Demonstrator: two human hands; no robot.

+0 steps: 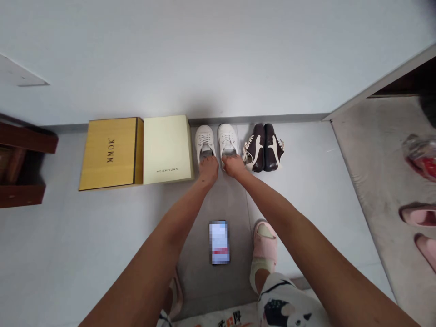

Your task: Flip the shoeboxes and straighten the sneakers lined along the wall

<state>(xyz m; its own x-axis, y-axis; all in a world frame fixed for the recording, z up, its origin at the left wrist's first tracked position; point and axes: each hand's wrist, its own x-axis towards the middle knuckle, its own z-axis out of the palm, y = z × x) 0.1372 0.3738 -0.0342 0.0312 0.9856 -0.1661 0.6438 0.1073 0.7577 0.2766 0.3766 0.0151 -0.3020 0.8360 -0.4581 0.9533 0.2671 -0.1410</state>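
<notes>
Two white lace-up sneakers stand side by side on the grey floor, toes toward the wall. My left hand (208, 169) is closed on the heel of the left white sneaker (205, 137). With its fingers at the heel opening, my right hand (233, 165) grips the right white sneaker (227, 137). Both hands hide the heels. Just right of my right hand, a pair of dark brown shoes (259, 147) with cream trim and laces lies with the soles together. On the other side, a pale yellow shoebox (166, 147) sits close to the left sneaker.
A gold shoebox (108, 154) adjoins the pale one. A phone (220, 242) with a blurred screen lies between my feet, near my pink slipper (265, 243). Brown wooden furniture (23, 168) stands at left. More pink slippers (420, 215) lie at far right, beyond the doorway edge.
</notes>
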